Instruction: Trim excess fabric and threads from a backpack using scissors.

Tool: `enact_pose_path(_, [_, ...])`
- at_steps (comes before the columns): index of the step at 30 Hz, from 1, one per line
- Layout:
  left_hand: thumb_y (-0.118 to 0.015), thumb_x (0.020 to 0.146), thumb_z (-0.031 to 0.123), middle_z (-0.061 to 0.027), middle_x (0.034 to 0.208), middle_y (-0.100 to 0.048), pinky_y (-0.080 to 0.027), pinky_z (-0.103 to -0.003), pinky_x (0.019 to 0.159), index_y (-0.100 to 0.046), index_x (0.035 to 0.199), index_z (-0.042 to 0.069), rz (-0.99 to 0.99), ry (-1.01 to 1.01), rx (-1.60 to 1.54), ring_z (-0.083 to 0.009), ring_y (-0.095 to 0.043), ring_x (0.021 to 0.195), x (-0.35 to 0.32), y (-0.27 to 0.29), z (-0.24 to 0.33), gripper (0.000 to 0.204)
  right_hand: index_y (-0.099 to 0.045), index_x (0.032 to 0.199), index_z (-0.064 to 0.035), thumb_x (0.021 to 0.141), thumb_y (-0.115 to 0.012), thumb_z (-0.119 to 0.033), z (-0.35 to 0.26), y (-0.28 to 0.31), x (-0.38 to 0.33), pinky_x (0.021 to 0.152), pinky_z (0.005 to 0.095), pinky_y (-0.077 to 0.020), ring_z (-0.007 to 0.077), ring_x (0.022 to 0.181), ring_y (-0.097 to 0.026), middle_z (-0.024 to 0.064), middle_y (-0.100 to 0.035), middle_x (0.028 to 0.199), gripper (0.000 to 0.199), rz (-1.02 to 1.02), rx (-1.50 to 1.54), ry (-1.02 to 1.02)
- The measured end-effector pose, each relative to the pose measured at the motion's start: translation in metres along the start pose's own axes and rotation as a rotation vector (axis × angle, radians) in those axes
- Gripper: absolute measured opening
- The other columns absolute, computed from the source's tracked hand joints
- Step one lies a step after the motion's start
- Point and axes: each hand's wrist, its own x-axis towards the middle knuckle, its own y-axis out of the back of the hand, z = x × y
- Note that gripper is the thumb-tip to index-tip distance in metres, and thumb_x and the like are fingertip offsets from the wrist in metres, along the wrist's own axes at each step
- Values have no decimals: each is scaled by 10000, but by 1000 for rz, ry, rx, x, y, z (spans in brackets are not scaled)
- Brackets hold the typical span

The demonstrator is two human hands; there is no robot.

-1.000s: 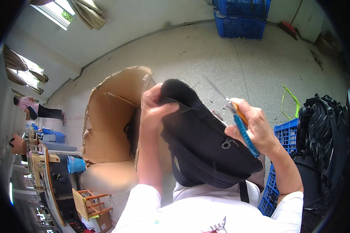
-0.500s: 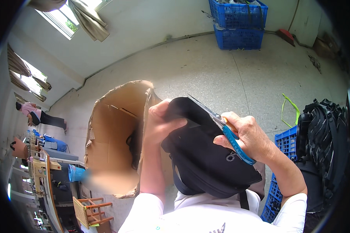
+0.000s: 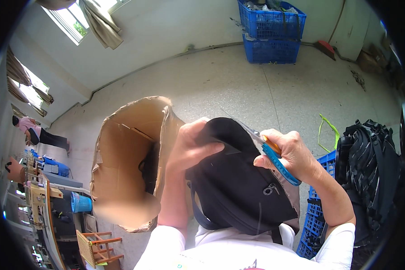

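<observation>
Soft black fabric bag (image 3: 238, 189) held up near the chest, between both hands. Left hand (image 3: 191, 146) closed over its upper left edge, thumb pressed on the fabric. Right hand (image 3: 290, 153) gripping blue-and-orange-handled scissors (image 3: 274, 157), blades at the bag's top. Open brown cardboard box (image 3: 126, 166) left. Stacked blue plastic crates (image 3: 272, 31) far.

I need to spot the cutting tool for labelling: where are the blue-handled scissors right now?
In the head view, the scissors are right of centre, gripped in the right hand, against the upper right edge of the black bag.
</observation>
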Motion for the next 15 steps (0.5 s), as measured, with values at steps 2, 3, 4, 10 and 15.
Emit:
enact_pose_path(2, [-695,669,-24,-6,785,-564,-421,-221,650,-585,895,-3,-3,-16,64,-71,-506,734,1,-1,0,252,-560,941,-25,722,-662,-501,1,6,0,528,279,-416,155,527,-512,58,-528,588,534,78,-44,39])
enact_pose_path(3, [-700,667,-12,-9,776,-560,-418,-221,648,-581,889,-4,-17,-32,63,-73,-502,726,2,-3,3,253,-560,941,-25,722,-662,-501,1,10,0,528,279,-416,155,527,-512,58,-528,588,534,77,-48,37])
enact_pose_path(4, [-706,664,0,-12,766,-556,-414,-222,645,-577,883,-5,-31,-48,62,-74,-498,719,2,-4,5,255,-554,965,-22,714,-661,-516,1,16,-1,538,280,-425,164,552,-533,71,-550,623,564,83,-118,55])
enact_pose_path(10, [-710,665,32,-15,763,-562,-420,-234,660,-577,886,-3,-41,-63,123,-79,-503,727,5,-8,5,260,-530,1074,-45,629,-668,-619,10,23,3,546,285,-383,154,573,-474,65,-508,686,739,121,-237,203])
enact_pose_path(15, [-734,674,-16,13,858,-593,-422,-204,735,-598,923,0,-89,-49,44,-56,-521,803,6,-13,6,284,-541,1058,-47,605,-683,-613,-1,32,2,568,288,-397,165,611,-480,76,-532,758,738,5,-321,110])
